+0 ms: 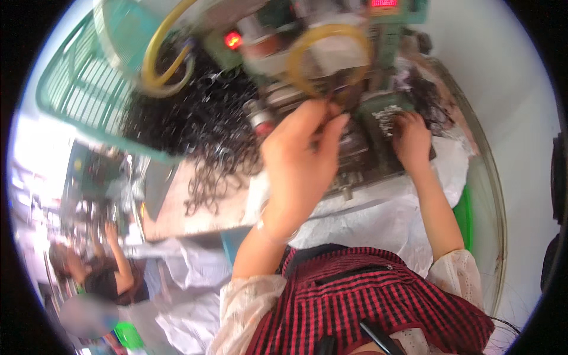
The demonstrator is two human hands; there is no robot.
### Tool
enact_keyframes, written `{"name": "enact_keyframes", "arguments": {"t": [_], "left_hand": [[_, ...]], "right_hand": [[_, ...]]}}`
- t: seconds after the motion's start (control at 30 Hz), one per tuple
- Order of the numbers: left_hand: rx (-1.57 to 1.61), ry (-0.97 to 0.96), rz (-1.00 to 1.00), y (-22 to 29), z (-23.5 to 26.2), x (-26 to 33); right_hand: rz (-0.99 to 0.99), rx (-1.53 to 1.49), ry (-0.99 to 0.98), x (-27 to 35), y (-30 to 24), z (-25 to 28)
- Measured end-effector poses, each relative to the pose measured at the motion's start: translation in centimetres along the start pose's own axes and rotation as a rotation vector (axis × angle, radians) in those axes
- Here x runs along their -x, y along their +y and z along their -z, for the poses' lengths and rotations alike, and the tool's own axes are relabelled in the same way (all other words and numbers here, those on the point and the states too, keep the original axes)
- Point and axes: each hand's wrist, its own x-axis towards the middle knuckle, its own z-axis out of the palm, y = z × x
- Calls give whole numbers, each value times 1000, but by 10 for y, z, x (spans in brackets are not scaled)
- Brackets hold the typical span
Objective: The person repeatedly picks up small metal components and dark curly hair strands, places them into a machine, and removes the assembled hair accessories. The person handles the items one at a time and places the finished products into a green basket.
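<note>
My left hand is raised in front of the green machine, close to its working area. Its thumb and fingers are pinched together; something dark and thin shows at the fingertips, too blurred to name. My right hand reaches to the dark tray right of the machine's middle. The fingers bend down at a cluster of small silvery parts, and whatever lies between the fingertips is hidden.
Black looped cords lie heaped left of the machine, by a green plastic basket. Yellow hoses curve around the machine. More dark cords lie at the right. Another person works at the far left.
</note>
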Motion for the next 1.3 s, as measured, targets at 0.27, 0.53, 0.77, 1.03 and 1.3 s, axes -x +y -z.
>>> {"name": "enact_keyframes", "arguments": {"t": [0.27, 0.53, 0.77, 1.03, 1.3], "left_hand": [[-275, 161, -267, 78, 101, 53], [-759, 860, 2, 62, 145, 57], [-1223, -114, 427, -174, 149, 91], [-226, 71, 640, -185, 134, 92], [315, 350, 433, -125, 75, 49]], "right_hand": [[-165, -243, -14, -6, -18, 1], [-209, -381, 28, -13, -21, 0], [-261, -425, 38, -8, -13, -7], [-386, -710, 0, 26, -32, 73], [-297, -1307, -61, -19, -104, 33]]}}
